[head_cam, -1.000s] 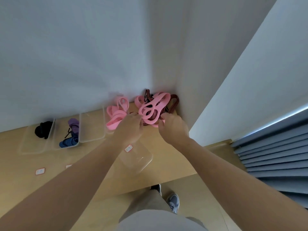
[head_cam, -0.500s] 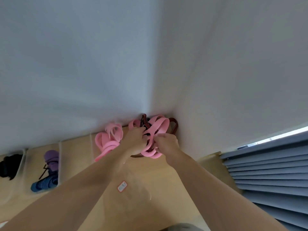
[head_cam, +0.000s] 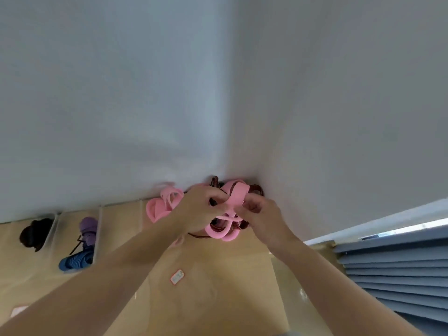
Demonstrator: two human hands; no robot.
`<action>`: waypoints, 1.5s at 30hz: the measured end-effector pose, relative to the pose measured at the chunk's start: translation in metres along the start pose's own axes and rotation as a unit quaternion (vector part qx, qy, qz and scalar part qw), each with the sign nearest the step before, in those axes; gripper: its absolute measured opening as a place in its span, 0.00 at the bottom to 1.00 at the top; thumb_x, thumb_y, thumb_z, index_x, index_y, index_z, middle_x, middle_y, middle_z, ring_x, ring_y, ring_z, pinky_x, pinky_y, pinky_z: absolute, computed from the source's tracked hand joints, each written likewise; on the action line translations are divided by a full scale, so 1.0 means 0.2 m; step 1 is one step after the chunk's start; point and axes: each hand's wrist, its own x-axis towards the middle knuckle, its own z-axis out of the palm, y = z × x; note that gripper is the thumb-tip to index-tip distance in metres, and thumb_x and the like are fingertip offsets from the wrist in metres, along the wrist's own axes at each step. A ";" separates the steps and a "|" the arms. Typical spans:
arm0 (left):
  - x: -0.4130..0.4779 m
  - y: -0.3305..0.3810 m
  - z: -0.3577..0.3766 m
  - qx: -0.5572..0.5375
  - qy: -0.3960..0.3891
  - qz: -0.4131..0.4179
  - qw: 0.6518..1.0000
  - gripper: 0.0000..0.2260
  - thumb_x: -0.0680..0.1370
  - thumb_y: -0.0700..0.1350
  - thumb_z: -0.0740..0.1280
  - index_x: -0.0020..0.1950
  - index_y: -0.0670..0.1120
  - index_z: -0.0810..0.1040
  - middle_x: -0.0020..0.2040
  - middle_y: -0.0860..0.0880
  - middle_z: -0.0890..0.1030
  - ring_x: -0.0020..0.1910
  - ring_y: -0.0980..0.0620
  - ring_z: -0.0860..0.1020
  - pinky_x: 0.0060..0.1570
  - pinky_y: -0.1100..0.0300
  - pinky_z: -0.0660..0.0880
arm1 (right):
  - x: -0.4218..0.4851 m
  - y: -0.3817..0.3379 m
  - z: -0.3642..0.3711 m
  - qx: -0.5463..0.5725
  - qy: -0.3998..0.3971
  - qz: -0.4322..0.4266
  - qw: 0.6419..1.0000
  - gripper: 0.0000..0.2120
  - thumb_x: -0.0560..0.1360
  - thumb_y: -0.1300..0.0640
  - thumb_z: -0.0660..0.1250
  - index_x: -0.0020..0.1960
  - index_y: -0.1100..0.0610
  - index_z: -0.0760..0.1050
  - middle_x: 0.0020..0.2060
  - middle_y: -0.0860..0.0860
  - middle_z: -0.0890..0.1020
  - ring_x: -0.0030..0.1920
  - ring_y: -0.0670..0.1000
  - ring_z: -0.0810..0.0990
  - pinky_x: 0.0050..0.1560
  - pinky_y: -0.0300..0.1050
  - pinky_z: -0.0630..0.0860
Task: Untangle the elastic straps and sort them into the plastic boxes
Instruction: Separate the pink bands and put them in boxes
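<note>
"Both hands have drawn in on the knot since half a second ago, and a pink loop now stands up between them."

"What is each one holding?"

"My left hand (head_cam: 201, 209) has its fingers curled into the pink strap tangle (head_cam: 236, 194). My right hand (head_cam: 261, 214) pinches a wide pink band of that tangle, which bends over its fingers. A dark red strap (head_cam: 255, 189) is threaded through the pink, beyond the right hand."

"How much room?"

"Little beyond my hands. The tangle sits in the corner where two walls meet, and the side wall is close past my right knuckles. Towards me the worktop (head_cam: 242, 275) gives open room, with a clear box (head_cam: 201, 294) below my left wrist. Its edge runs by my right forearm, and grey blinds (head_cam: 400, 270) hang to the right of that. Left of my left hand the plastic boxes (head_cam: 99, 234) line the back wall. Sorted pink straps (head_cam: 161, 207) are just beside the hand, a purple strap (head_cam: 87, 226) and a blue strap (head_cam: 76, 260) further left, and a black strap (head_cam: 36, 235) farthest."

"Any writing?"

"A red-edged label (head_cam: 177, 277) sits on the clear box, nearer me than the left hand. It is too blurred to read."
</note>
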 end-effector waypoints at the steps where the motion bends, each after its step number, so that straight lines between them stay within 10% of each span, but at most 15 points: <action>1: -0.04 0.05 0.00 -0.025 0.008 0.004 1.000 0.04 0.76 0.47 0.75 0.46 0.48 0.86 0.39 0.52 0.83 0.33 0.59 0.76 0.35 0.66 0.69 | -0.03 -0.04 -0.04 -0.007 -0.003 -0.023 1.000 0.08 0.76 0.62 0.71 0.49 0.51 0.84 0.35 0.53 0.77 0.35 0.48 0.73 0.38 0.43 0.73; 7: -0.27 0.42 0.02 -0.141 0.114 0.030 0.983 0.06 0.80 0.44 0.71 0.49 0.54 0.86 0.46 0.50 0.86 0.44 0.44 0.83 0.48 0.39 0.81 | -0.21 -0.34 -0.23 -0.010 -0.030 -0.139 0.990 0.13 0.76 0.61 0.73 0.46 0.41 0.85 0.43 0.51 0.85 0.37 0.44 0.79 0.41 0.37 0.77; 12: -0.45 0.63 0.02 -0.133 0.206 0.070 0.967 0.06 0.80 0.46 0.72 0.47 0.57 0.85 0.43 0.56 0.84 0.31 0.55 0.72 0.34 0.61 0.72 | -0.34 -0.53 -0.31 -0.009 -0.071 -0.222 0.972 0.14 0.79 0.57 0.70 0.47 0.36 0.84 0.43 0.44 0.84 0.39 0.43 0.79 0.43 0.35 0.74; 21: -0.71 0.87 -0.03 -0.063 0.274 0.064 0.958 0.04 0.80 0.43 0.72 0.49 0.53 0.85 0.36 0.63 0.83 0.27 0.61 0.78 0.28 0.71 0.70 | -0.52 -0.71 -0.35 -0.054 -0.095 -0.329 0.938 0.11 0.77 0.57 0.72 0.43 0.41 0.84 0.39 0.42 0.81 0.37 0.43 0.76 0.39 0.32 0.69; 33: -0.95 0.95 -0.07 -0.042 0.328 0.155 0.931 0.07 0.74 0.53 0.73 0.50 0.57 0.88 0.62 0.64 0.81 0.32 0.56 0.78 0.31 0.53 0.79 | -0.75 -0.88 -0.36 -0.040 -0.140 -0.357 0.923 0.07 0.76 0.58 0.73 0.48 0.47 0.87 0.52 0.44 0.83 0.54 0.48 0.83 0.51 0.50 0.81; 39: -0.96 0.97 -0.20 -0.093 0.296 0.167 0.936 0.12 0.72 0.55 0.72 0.53 0.56 0.87 0.31 0.50 0.81 0.24 0.43 0.76 0.26 0.56 0.74 | -0.79 -0.97 -0.30 -0.003 -0.120 -0.352 0.928 0.06 0.76 0.61 0.72 0.51 0.57 0.86 0.43 0.51 0.87 0.43 0.50 0.86 0.44 0.40 0.80; 45: -0.93 0.95 -0.28 -0.118 0.292 0.173 0.933 0.05 0.76 0.50 0.74 0.51 0.57 0.88 0.24 0.48 0.68 0.23 0.49 0.66 0.28 0.61 0.65 | -0.82 -1.01 -0.22 0.044 -0.080 -0.345 0.934 0.04 0.75 0.62 0.73 0.46 0.57 0.86 0.40 0.53 0.88 0.41 0.49 0.86 0.44 0.38 0.79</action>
